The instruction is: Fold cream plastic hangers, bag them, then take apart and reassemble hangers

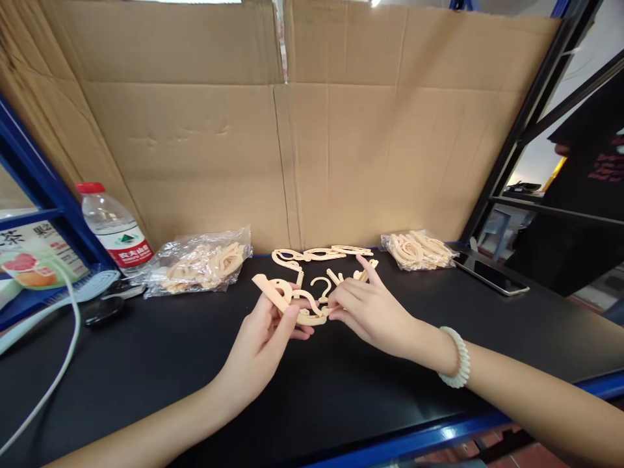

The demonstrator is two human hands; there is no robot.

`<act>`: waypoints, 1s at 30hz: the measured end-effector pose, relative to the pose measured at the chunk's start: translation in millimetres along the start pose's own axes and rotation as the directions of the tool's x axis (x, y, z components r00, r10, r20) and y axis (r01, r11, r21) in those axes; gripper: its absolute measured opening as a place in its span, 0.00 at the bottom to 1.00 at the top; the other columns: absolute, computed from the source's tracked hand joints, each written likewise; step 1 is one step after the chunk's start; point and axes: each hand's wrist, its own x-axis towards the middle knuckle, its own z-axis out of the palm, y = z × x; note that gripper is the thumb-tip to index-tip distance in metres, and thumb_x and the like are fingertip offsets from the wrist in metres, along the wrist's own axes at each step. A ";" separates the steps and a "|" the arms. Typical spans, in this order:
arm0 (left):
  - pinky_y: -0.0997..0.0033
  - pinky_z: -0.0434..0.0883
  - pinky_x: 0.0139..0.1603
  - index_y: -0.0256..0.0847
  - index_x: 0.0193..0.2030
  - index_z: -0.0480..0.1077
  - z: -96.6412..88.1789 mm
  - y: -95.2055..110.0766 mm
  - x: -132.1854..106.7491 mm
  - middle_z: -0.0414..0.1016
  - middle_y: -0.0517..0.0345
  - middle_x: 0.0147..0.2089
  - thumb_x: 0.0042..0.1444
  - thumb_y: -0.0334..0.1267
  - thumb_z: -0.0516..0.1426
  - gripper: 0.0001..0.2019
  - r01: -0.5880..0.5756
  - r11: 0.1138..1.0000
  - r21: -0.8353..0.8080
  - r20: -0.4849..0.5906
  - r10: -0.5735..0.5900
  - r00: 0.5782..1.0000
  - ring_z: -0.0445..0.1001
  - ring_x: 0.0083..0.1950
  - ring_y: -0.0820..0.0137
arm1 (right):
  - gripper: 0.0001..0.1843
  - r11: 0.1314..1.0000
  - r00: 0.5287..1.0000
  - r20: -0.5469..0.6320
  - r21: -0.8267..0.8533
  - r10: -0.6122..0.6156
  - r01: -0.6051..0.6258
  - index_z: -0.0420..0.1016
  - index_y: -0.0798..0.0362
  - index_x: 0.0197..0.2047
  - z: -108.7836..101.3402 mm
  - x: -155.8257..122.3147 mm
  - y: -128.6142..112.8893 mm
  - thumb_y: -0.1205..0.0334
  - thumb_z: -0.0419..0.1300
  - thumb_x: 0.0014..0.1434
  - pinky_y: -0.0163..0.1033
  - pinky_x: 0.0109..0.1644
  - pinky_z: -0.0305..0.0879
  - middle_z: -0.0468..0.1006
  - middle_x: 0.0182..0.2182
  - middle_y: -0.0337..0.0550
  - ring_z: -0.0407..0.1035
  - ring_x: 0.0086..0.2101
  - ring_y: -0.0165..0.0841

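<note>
A cream plastic folding hanger (308, 318) is gripped between the thumb and fingers of my left hand (273, 328), one arm sticking up to the left. At its right end, the fingertips of my right hand (368, 312) pinch together, index finger and thumb closed on the hanger and another finger raised. My fingers hide part of that end. Just behind, a cream hook (322, 287) lies on the black table. More folded hanger parts (319, 254) lie in a row against the cardboard, and others (365, 270) are partly covered by my right hand.
A clear bag of cream hanger parts (202, 263) lies left, a smaller bag (418, 249) right, beside a phone (491, 273). A water bottle (117, 227), white cable (73, 325) and black item (104, 311) are far left. Cardboard (341, 143) walls the back. A person in black (580, 169) stands right.
</note>
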 end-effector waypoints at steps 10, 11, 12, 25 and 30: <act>0.68 0.79 0.36 0.34 0.39 0.70 -0.2 0.8 0.7 0.79 0.49 0.38 0.62 0.50 0.54 0.18 0.104 0.993 -0.062 0.031 -0.102 0.994 0.79 0.33 0.68 | 0.18 0.982 0.981 -0.055 -0.056 -0.185 0.182 0.65 0.55 0.30 3.3 -0.4 -5.1 0.74 0.41 0.67 0.42 0.52 0.62 0.70 0.26 0.40 0.63 0.29 0.29; 0.69 0.78 0.35 0.34 0.39 0.70 -0.5 1.3 1.6 0.79 0.48 0.38 0.61 0.51 0.55 0.18 0.135 0.985 -0.104 0.032 -0.132 0.991 0.79 0.32 0.68 | 0.18 0.979 0.979 -0.045 -0.051 -0.200 0.198 0.66 0.54 0.30 1.0 -0.7 -4.4 0.73 0.41 0.68 0.42 0.51 0.63 0.70 0.27 0.41 0.63 0.30 0.30; 0.70 0.78 0.35 0.33 0.38 0.70 -1.2 1.7 2.7 0.79 0.48 0.37 0.61 0.51 0.55 0.18 0.172 0.975 -0.143 0.033 -0.169 0.985 0.79 0.32 0.68 | 0.18 0.974 0.975 -0.026 -0.053 -0.220 0.218 0.66 0.54 0.31 -1.4 -1.1 -2.6 0.72 0.41 0.68 0.43 0.51 0.63 0.71 0.28 0.41 0.64 0.31 0.31; 0.70 0.76 0.31 0.35 0.41 0.65 0.4 -14.7 5.3 0.78 0.49 0.36 0.58 0.56 0.55 0.22 0.264 0.955 -0.136 0.094 -0.253 0.963 0.77 0.28 0.70 | 0.07 0.986 0.990 0.142 0.165 -0.007 -0.017 0.67 0.51 0.40 -11.0 -7.9 69.3 0.65 0.48 0.68 0.59 0.67 0.43 0.74 0.36 0.40 0.69 0.41 0.32; 0.70 0.75 0.30 0.35 0.41 0.65 3.8 -21.9 3.5 0.78 0.49 0.37 0.57 0.57 0.55 0.23 0.258 0.955 -0.145 0.099 -0.245 0.964 0.76 0.28 0.71 | 0.12 0.982 0.976 0.192 0.175 -0.105 0.071 0.69 0.52 0.40 6.0 -5.4 48.7 0.70 0.46 0.67 0.54 0.65 0.47 0.74 0.40 0.43 0.66 0.48 0.33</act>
